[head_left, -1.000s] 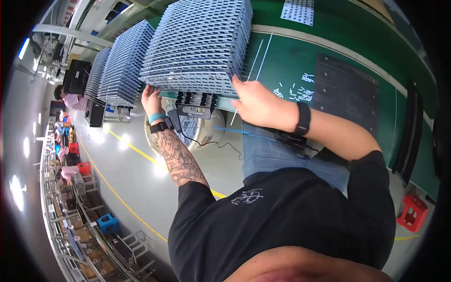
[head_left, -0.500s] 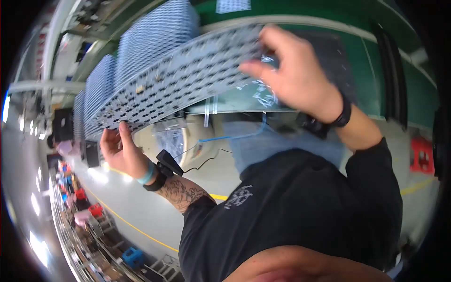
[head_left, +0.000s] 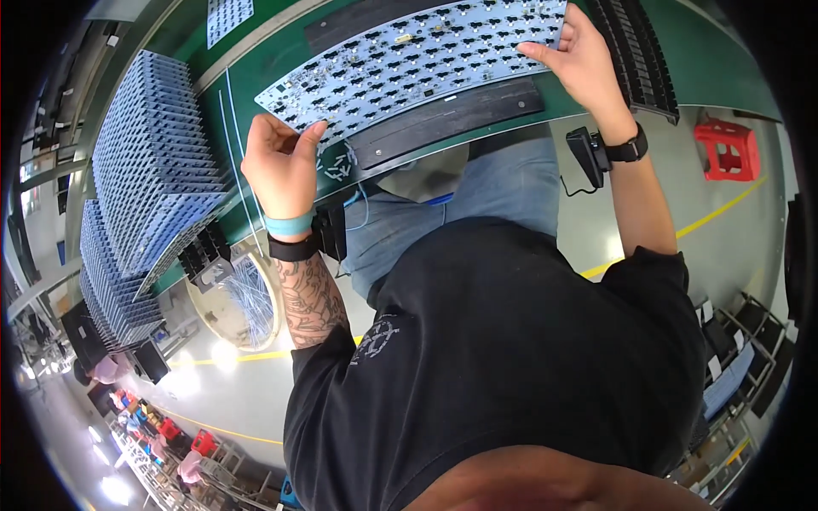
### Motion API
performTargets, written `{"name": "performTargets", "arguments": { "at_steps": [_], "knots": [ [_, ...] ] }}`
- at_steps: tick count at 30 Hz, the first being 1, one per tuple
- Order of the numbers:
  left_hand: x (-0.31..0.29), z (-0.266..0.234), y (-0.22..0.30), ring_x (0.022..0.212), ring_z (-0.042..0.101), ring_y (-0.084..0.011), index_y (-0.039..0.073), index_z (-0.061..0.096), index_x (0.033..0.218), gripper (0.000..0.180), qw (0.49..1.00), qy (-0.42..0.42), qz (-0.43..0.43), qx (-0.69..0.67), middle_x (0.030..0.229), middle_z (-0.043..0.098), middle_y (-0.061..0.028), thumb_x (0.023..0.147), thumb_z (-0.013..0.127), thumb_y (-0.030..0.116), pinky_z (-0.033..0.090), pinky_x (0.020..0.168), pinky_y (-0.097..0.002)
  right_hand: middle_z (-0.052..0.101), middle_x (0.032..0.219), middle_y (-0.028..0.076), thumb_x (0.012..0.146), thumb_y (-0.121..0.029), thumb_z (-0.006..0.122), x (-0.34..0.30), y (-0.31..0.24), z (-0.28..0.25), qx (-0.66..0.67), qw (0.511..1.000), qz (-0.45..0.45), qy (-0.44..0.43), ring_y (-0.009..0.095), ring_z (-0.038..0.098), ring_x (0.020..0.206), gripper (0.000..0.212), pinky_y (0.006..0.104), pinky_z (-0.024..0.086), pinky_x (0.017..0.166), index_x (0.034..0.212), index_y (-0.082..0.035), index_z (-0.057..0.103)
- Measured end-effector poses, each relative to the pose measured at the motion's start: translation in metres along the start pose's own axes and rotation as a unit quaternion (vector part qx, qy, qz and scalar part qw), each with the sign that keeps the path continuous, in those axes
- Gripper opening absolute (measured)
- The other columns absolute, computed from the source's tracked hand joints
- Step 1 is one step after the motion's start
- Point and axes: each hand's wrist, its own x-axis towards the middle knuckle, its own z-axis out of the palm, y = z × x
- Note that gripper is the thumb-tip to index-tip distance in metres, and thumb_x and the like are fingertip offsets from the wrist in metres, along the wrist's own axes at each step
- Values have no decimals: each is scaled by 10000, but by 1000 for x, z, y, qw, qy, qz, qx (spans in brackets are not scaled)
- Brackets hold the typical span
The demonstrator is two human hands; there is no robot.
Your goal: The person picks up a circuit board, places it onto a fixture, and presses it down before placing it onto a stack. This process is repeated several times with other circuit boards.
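Note:
A long white-blue keyboard circuit board [head_left: 409,61], dotted with rows of black cutouts and small parts, spans between my hands over the bench. My left hand [head_left: 284,170] pinches its left near corner, thumb on the upper face. At the opposite end, my right hand [head_left: 588,72] grips the right edge with the thumb on top. Below the board lie two black bars, a near bar [head_left: 447,123] along the bench's front and a far bar [head_left: 341,30] partly covered by the board. Small clear plastic pieces [head_left: 338,162] lie beside my left hand.
Tall stacks of similar boards [head_left: 149,162] stand at the left of the green bench [head_left: 243,81]. A black slotted rack [head_left: 639,60] stands at the right. Below the bench's left side sits a round cream bin [head_left: 274,311] holding clear strips. A red stool [head_left: 727,151] is on the floor at right.
Both hands have carried the board rightward, away from the stacks, and it is now over the black bars. My view has turned too, and the board's face shows more fully.

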Motion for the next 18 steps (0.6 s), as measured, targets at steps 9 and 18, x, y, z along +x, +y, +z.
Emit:
{"name": "performTargets", "arguments": {
  "at_steps": [9,18],
  "knots": [
    [33,4,-6,624,534,-50,22,539,820,373,998,45,29,16,674,601,2,779,907,63,455,587,-211,717,1108,79,812,183,703,46,15,1,23,999,-26,1,152,710,995,535,290,591,827,1282,-24,556],
    [19,9,-8,612,552,-59,23,542,801,382,996,43,17,73,657,619,-20,767,917,84,478,589,-221,717,1098,84,816,177,695,36,25,5,5,999,-43,1,157,710,996,507,291,582,844,1263,-16,558]
  ]
}}
